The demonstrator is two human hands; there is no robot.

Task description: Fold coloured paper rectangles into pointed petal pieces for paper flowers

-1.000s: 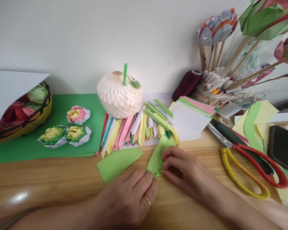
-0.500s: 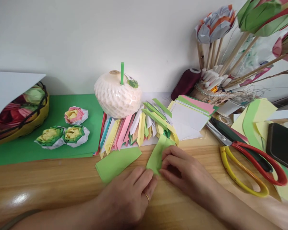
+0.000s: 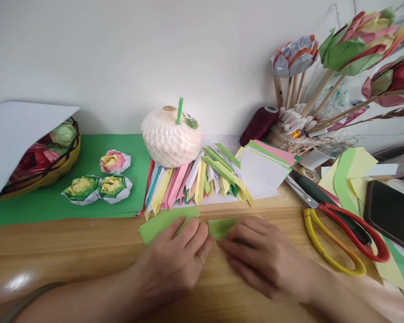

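Observation:
A small light-green strip of paper lies on the wooden table between my hands, its right part covered by my right hand. Those right fingers are closed on the strip and slightly blurred. My left hand, with a ring on one finger, has its thumb and fingers together at the strip's left lower corner. Partly beneath the left fingers rests a stack of light-green paper pieces. Just behind sits a row of folded paper strips in several colours.
Red-and-yellow-handled scissors and a black phone lie to the right. A white textured coconut with a green straw stands behind the strips. Paper flowers sit on green sheets at left, near a yellow basket.
The green strip has turned from slanting away from me to lying level, with my right hand going along. My left hand stays close by. The camera view has shifted slightly.

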